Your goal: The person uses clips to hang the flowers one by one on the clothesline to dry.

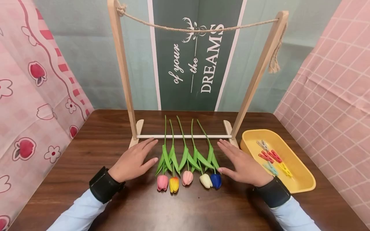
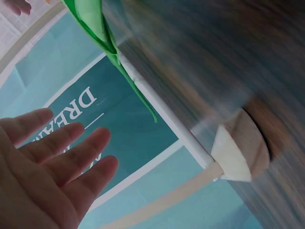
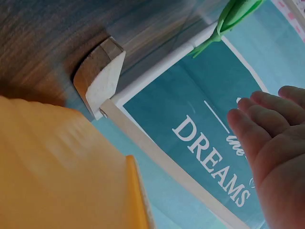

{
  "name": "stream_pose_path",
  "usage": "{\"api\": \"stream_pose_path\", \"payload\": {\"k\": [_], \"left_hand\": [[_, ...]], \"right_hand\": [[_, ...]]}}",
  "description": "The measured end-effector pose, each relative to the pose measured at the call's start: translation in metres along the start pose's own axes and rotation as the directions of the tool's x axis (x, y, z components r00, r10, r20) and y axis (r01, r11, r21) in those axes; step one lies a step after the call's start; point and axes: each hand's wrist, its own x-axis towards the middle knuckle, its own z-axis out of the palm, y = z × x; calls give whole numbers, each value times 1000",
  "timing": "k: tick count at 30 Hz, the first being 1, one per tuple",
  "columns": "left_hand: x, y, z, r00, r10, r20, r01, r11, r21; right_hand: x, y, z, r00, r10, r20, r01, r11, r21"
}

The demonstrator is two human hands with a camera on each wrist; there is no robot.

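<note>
Several artificial tulips lie side by side on the table in the head view, blooms toward me: a pink tulip [image 1: 162,183], a yellow-orange tulip [image 1: 174,184], a pale pink tulip [image 1: 187,178], a white tulip [image 1: 206,181] and a blue tulip [image 1: 215,181]. Their green stems cross the white rod of a wooden stand. Left of the row is my left hand [image 1: 133,160], fingers extended, holding nothing. On the other side, my right hand [image 1: 244,163] is likewise outstretched, its thumb close to the blue tulip. Both palms show in the wrist views, the left [image 2: 47,176] and the right [image 3: 281,148].
Two wooden posts [image 1: 122,64] carry a sagging twine rope [image 1: 185,30] above the flowers. At the right, a yellow tray [image 1: 303,170] holds several clothespins [image 1: 271,156] in red, yellow, teal and grey. Printed cloths hang around the dark wooden table [image 1: 185,211].
</note>
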Motion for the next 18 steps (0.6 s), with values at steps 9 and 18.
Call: {"api": "stream_pose_path", "payload": {"k": [9,18], "left_hand": [[5,6,-4,998,-66,2,66,995,-69],[6,4,-6,987,-160,7,157,960,-231]], "right_hand": [[-1,-3,-12,999,-9,-37,10,999,35],[-1,-5,-38,999,18,-41,-17,1000,26]]}}
